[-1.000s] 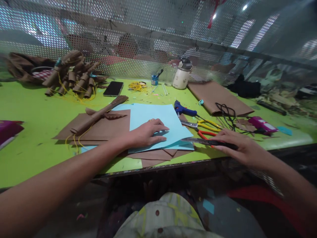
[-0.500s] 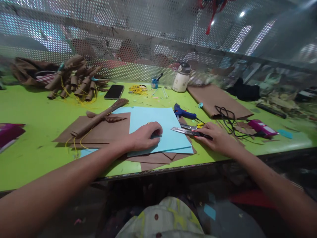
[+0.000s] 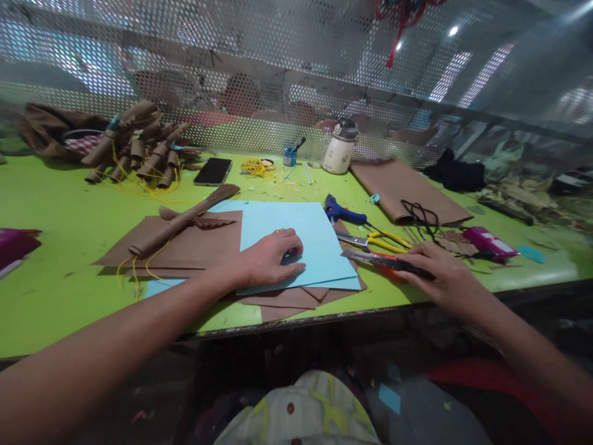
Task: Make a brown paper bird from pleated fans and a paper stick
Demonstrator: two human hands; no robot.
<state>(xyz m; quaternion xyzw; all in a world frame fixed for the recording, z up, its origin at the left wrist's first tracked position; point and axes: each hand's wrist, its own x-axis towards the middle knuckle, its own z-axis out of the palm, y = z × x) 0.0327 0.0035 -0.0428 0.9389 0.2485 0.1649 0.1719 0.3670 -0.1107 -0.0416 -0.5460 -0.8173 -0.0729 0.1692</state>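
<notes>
My left hand (image 3: 271, 258) rests on a light blue paper sheet (image 3: 301, 232), fingers curled and pressing its near part down. The sheet lies on a stack of brown paper sheets (image 3: 194, 241) on the green table (image 3: 69, 222). My right hand (image 3: 442, 278) is closed round a utility knife (image 3: 384, 261). The knife's long blade end points left toward the blue sheet's right corner, just off the paper. Yellow-handled scissors (image 3: 386, 239) lie just behind the knife.
A blue glue gun (image 3: 341, 211), black cord (image 3: 421, 213) and pink box (image 3: 490, 238) lie to the right. A fringed brown paper roll (image 3: 185, 218) sits left of the sheet. Behind are paper rolls (image 3: 134, 148), a phone (image 3: 213, 171), a white jar (image 3: 340, 148) and a perforated metal screen (image 3: 278, 74).
My right hand brought the knife in to the sheet's right edge, then drew back right and nearer with it. My left fingers went from flat to curled on the blue sheet.
</notes>
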